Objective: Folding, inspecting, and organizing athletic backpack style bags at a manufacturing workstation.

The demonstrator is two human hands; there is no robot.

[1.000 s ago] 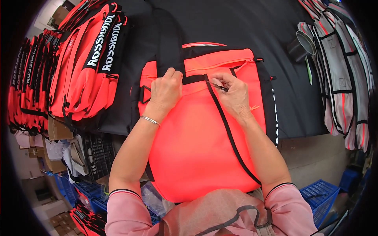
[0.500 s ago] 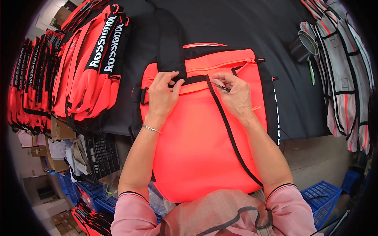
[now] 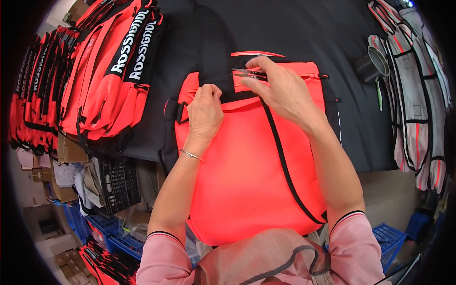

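Observation:
A bright orange-red bag [image 3: 247, 175] with black trim lies flat on the black-covered table [image 3: 304, 28], hanging over its near edge toward me. My left hand [image 3: 205, 113] presses on the bag's upper edge beside a wide black strap [image 3: 214, 52] that runs away from me. My right hand [image 3: 280, 90] holds small metal thread snips [image 3: 247, 74], their tips pointing left at the strap's base. A thin black strap [image 3: 285, 161] runs diagonally down the bag's front.
A pile of matching orange-red and black bags [image 3: 95, 71] fills the left of the table. A dark metal cup [image 3: 375, 64] and a stack of grey bags [image 3: 418, 95] lie at the right. Blue crates [image 3: 389, 237], a black crate [image 3: 118, 183] and cardboard boxes sit below.
My right hand has moved up and left onto the bag's top edge with the snips. My left hand slid slightly down along the seam.

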